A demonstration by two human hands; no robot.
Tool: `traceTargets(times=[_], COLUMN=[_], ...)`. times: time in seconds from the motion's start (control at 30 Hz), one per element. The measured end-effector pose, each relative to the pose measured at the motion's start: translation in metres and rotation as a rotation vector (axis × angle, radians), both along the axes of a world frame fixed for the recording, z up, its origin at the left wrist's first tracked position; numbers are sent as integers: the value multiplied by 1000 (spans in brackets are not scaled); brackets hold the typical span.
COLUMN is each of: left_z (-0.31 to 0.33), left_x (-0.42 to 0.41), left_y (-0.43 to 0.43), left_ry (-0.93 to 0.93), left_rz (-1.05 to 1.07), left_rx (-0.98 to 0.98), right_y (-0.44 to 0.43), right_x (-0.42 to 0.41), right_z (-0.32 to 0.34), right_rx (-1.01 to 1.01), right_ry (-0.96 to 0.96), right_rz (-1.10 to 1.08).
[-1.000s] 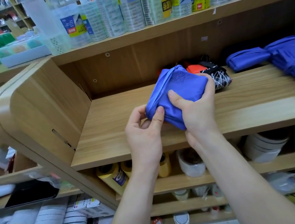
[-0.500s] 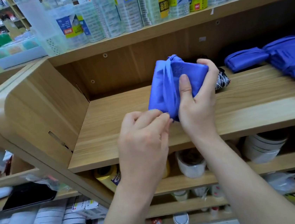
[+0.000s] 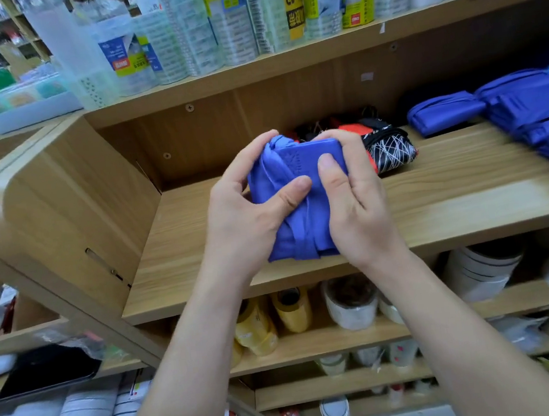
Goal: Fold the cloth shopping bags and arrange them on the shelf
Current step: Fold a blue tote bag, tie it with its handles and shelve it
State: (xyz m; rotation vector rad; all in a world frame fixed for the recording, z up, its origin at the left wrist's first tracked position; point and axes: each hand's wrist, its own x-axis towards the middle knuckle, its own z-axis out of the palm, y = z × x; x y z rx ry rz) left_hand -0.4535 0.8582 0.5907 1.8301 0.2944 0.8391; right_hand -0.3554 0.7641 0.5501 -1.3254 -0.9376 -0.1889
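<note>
You are gripping the folded blue bag (image 3: 298, 184) with both hands, left hand (image 3: 247, 217) and right hand (image 3: 355, 205), above the shelf (image 3: 436, 203).

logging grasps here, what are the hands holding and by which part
Both hold the bunched blue cloth bag: left hand round its left side, right hand round its right side, thumbs on its front.

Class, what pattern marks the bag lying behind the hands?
The bag: black with white crossing lines; head view.

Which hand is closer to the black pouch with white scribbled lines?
Right. The right hand sits beside the black white-lined cloth pouch; the left hand grips the blue cloth bag, farther away.
</note>
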Motion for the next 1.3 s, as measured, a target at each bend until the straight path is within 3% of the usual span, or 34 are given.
traceTargets(times=[0.23,0.33,0.43,0.5,0.6,0.7,0.77,0.8,0.9,0.97,1.03,1.17,1.3], left_z=[-3,-4,-3,-7,-8,-5,-5,-4,0,-1,-7,-14,-16], left_x=[6,-8,-31,-36,-34,-33,-33,-33,-32,-30,-27,-20,-21], left_y=[-7,-10,-14,-16,-17,-19,-21,-22,-18,-19,-25,-38,-24], left_ry=[208,236,173,172,73,35,13,-4,-96,-127,-126,-76,119], left_rz=[60,85,-164,-205,-69,-2,-25,-49,13,25,-42,-78,-264], left_rx=[40,335,657,849,933,944,868,738,200,-199,-465,-471,-317], right_y=[-14,-19,-28,-33,-39,-47,-49,-50,-61,-69,-71,-66,-84], right_x=[5,8,13,13,6,1,-1,-2,-3,-4,-8,-24,-20], right_z=[3,9,15,17,20,23,26,27,33,36,35,16,-2], right_rx=[-275,-230,-310,-346,-323,-381,-424,-461,-651,-775,-693,-212,-167], right_ry=[88,281,507,642,841,783,708,669,522,277,145,219,160], right_rz=[131,128,115,245,528,602,612,627,607,379,211,243,84])
